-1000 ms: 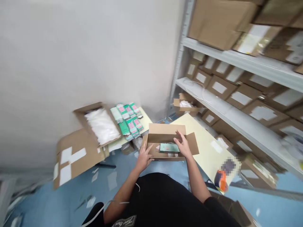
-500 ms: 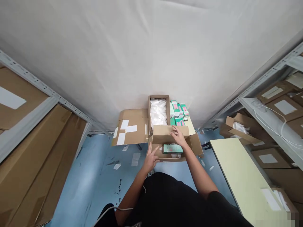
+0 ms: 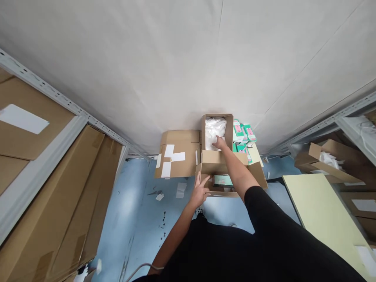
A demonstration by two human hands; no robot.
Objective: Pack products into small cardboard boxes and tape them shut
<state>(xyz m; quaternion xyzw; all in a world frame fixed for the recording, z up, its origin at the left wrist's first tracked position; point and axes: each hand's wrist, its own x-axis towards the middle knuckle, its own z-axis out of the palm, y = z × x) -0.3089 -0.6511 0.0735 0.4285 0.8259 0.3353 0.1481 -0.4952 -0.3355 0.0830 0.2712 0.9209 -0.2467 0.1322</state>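
My left hand has its fingers spread at the left wall of the near open cardboard box, touching its edge. Inside that box lies a green carton, partly covered by my right forearm. My right hand reaches over the raised flap into the far cardboard box. Its fingers are bunched against the white plastic bags in there, apparently gripping one; the fingertips are partly hidden.
Several green-and-pink cartons stand right of the far box. A flattened cardboard flap with white labels spreads to the left. Shelves with boxes line both sides, and a pale table stands at the right. Paper scraps lie on the blue floor.
My right hand has moved from the near box's flap forward into the far box, onto the white bags. My left hand stays at the near box's left side. The view has shifted.
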